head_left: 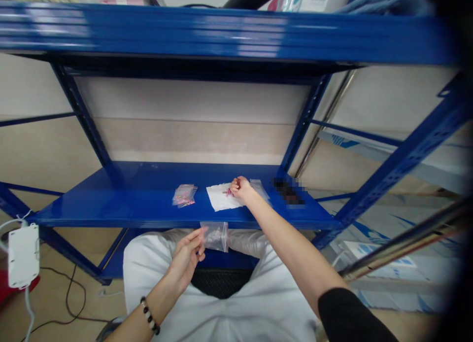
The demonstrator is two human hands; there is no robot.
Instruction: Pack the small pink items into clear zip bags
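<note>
In front of the shelf edge, my left hand (191,248) pinches a clear zip bag (216,236) by its left side; something small and pale shows inside. My right hand (241,188) is over a white sheet (220,199) on the blue shelf, its fingers closed around a small pink item (229,191) too small to make out. To the left lies a zip bag with pink pieces (184,196). Another clear bag (259,188) lies just right of the sheet, partly behind my right wrist.
A blue metal shelf board (140,194) spans the front, with an upper beam (166,34) overhead and uprights at both sides. A blurred-out dark item (288,191) sits at the right. A white power strip (24,256) hangs at the left.
</note>
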